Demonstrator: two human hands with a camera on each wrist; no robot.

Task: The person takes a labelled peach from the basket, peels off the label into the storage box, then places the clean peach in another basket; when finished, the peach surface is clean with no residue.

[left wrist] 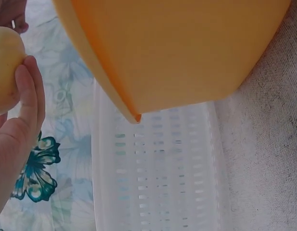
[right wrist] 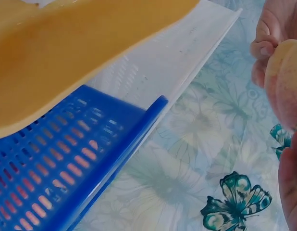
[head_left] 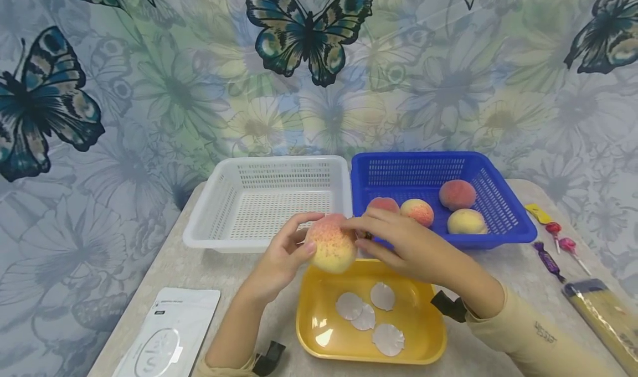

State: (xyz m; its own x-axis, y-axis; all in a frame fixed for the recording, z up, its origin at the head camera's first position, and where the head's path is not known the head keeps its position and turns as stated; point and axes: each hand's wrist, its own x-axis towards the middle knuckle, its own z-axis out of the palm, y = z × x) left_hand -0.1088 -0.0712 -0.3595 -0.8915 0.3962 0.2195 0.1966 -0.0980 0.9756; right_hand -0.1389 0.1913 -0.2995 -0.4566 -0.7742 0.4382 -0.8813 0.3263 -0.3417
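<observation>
Butterfly curtain behind the tabletop [head_left: 209, 266]; at frame center I hold the peach [head_left: 331, 244] above the yellow tray [head_left: 319, 305], left hand [head_left: 279, 261] cupping it, right hand [head_left: 404, 244] pinching its side. It seems light, soft, easily bruised; I judge broad sides the best hold.

Legible text is almost absent. The flat white rectangular plastic pouch [head_left: 166, 332] lying at the near left of the table carries a large oval outline logo with lettering inside it, a small dark label near its upper left corner and a faint line of print along its top edge; none of these can be read at this resolution. The beige long sleeve [head_left: 543, 332] on the person's right forearm bears a short line of small dark print, also too small to read. No numbers or signs can be read elsewhere.
</observation>
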